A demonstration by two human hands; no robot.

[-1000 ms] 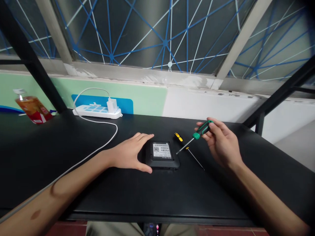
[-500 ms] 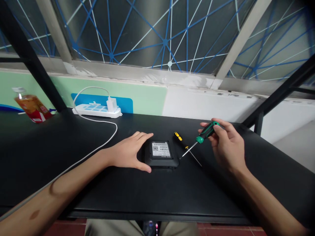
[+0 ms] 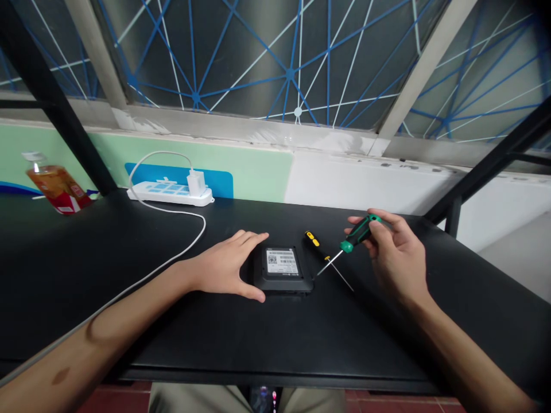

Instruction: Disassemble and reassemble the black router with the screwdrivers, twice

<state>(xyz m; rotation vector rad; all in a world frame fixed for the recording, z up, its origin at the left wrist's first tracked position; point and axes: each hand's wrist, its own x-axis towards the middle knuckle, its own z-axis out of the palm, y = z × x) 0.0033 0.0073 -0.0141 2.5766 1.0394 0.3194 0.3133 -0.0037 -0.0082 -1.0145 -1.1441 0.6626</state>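
A black box-shaped device (image 3: 283,284) with a white printed label lies flat on the black table. My left hand (image 3: 228,265) rests at its left side, thumb and fingers spread apart. In my right hand (image 3: 398,252) is a green and black screwdriver (image 3: 358,232), tilted, with its tip at the device's lower right corner. Whether the tip touches the device is too small to tell. Just right of the device lies a second screwdriver (image 3: 317,246) with a black and yellow handle, its shaft passing below the green one's shaft in view.
A white power strip (image 3: 170,194) with a plugged-in charger (image 3: 196,183) sits at the back left. Its white cable (image 3: 172,256) runs forward along my left arm. A bottle (image 3: 58,186) stands farther left. Black frame posts rise at both sides.
My right hand and the green screwdriver have shifted slightly left, and the handle sits a little lower. My left hand and the device look nearly unchanged.
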